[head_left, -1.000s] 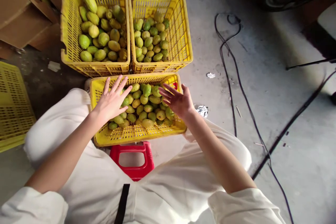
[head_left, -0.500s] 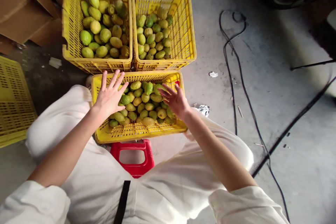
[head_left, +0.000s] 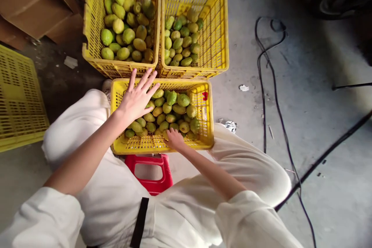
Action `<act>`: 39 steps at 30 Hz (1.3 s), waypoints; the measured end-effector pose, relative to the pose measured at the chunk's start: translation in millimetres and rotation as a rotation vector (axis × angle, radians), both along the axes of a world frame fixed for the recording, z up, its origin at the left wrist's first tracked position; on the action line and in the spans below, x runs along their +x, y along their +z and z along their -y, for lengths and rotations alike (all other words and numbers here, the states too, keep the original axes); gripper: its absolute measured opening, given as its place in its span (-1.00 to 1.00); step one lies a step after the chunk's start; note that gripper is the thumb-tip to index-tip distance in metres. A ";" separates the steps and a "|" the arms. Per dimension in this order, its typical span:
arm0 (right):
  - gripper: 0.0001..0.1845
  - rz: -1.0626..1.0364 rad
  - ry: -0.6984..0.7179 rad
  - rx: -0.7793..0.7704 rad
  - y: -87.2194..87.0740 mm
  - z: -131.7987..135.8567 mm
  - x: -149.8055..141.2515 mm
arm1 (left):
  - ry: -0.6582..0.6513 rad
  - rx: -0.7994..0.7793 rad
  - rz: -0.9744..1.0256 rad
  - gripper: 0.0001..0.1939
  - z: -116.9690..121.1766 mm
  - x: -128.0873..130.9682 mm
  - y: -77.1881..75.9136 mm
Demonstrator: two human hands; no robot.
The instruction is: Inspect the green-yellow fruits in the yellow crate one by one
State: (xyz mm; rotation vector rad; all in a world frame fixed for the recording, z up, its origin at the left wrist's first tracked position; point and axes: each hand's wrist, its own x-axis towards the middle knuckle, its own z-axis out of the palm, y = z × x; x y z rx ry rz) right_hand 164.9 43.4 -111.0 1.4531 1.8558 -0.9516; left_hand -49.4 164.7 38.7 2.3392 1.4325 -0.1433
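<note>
Yellow plastic forms the slatted crate (head_left: 21, 95) at your far left, with brown cardboard (head_left: 29, 6) beyond it. Next comes the back-left crate (head_left: 94, 19), holding large green and yellow fruits (head_left: 128, 36). Your left hand (head_left: 135, 99) is over the left part of the front crate (head_left: 162, 150), fingers spread wide and holding nothing, their tips reaching past its far rim. Small green-yellow fruits (head_left: 171, 118) lie piled in that front crate, between your knees, and a red stool (head_left: 167, 174) shows just on your side of it. Your right hand (head_left: 176, 139) reaches over the near rim, fingers bent down at the closest fruits — they seem to touch one, but you can't tell from this view whether they pinch it. Beyond, the back-right crate (head_left: 213, 19) stands beside the back-left one and holds more small fruits (head_left: 186, 41). Right of the crates, crumpled foil (head_left: 231, 126) lies on the floor near your knee, then looped black cable (head_left: 275, 97) and — at the dim upper right — what looks like a wheel (head_left: 331, 6).
</note>
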 end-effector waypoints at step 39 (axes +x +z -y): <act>-0.55 0.138 0.239 0.018 10.7 -14.2 29.5 | 0.177 -0.092 0.338 -0.09 -10.4 13.7 5.5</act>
